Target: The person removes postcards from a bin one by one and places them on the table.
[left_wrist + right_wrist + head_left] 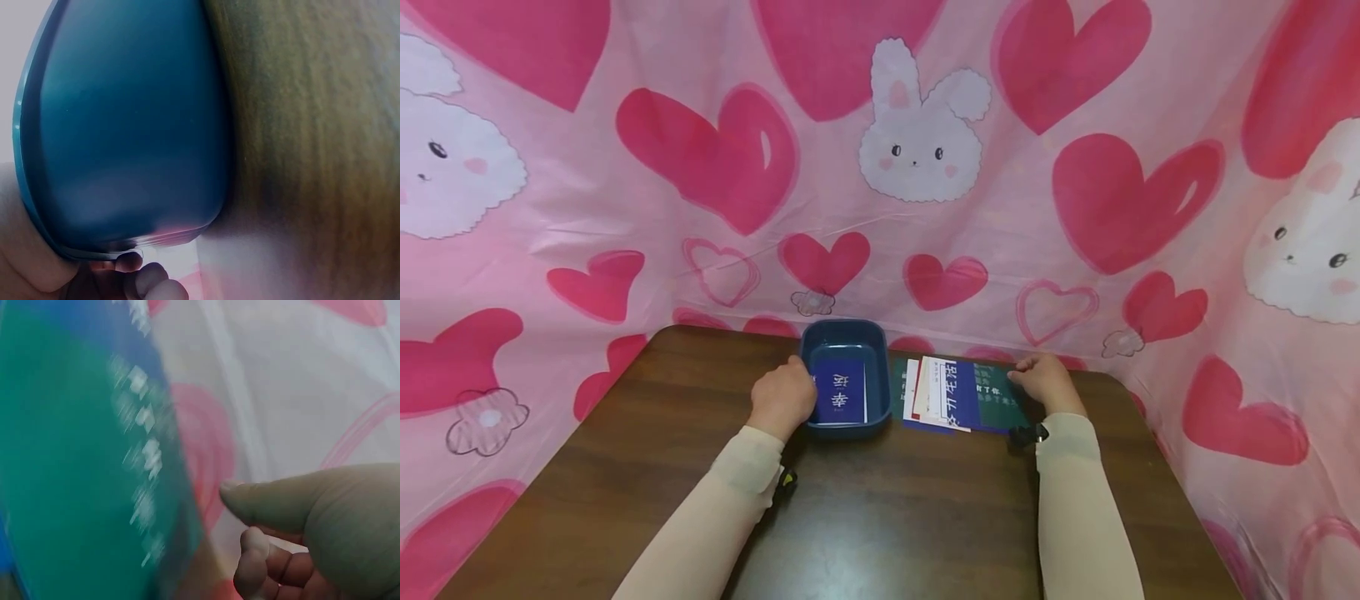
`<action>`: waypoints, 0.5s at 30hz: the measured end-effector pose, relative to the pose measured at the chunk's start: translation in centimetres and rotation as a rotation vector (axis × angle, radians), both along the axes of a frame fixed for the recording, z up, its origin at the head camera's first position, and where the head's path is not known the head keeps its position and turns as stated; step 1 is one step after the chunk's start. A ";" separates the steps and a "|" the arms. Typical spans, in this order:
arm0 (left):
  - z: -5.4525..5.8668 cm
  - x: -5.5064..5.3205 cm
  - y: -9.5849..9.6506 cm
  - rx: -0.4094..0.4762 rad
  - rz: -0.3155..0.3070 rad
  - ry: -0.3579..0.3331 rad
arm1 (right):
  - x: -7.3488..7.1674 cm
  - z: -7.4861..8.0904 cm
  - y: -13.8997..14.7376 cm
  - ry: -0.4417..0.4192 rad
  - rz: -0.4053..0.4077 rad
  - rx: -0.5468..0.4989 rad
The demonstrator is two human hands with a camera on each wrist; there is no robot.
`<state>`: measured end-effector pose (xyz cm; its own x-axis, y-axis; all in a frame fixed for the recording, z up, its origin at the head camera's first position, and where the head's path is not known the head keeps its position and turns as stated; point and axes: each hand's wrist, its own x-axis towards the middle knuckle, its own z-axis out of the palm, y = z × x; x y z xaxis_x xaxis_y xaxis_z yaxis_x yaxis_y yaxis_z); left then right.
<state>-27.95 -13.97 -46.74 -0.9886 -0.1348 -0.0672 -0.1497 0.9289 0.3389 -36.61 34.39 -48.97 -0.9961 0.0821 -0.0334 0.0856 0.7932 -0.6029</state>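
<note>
My left hand grips the left rim of a dark teal plastic basin; the left wrist view has the basin's smooth side wall close up, fingers by its corner. Inside the basin lies a blue card with white characters. My right hand is at the right end of a fanned row of cards. That row has a green card, a blue-and-white card and pale ones. In the right wrist view the thumb and loosely curled fingers stand apart from the green card's edge.
A dark brown wooden table carries everything. Pink cloth with hearts and rabbits hangs right behind the basin and cards and down both sides. Dark wrist cameras sit on both wrists.
</note>
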 end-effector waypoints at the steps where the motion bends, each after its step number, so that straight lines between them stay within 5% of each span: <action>1: 0.0 0.0 0.0 -0.003 -0.001 -0.001 | 0.5 0.8 -0.7 0.004 0.009 -0.017; 9: -0.1 -0.1 0.1 -0.007 0.008 -0.016 | 2.1 3.9 -7.3 0.020 0.113 -0.050; 15: 0.0 0.0 0.0 0.001 0.012 -0.013 | 2.2 5.5 -12.7 -0.010 0.262 -0.072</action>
<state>-27.95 -14.00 -46.75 -0.9859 -0.1463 -0.0806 -0.1651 0.9266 0.3380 -34.39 21.68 -43.49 -0.9825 -0.1818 -0.0401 -0.1109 0.7444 -0.6585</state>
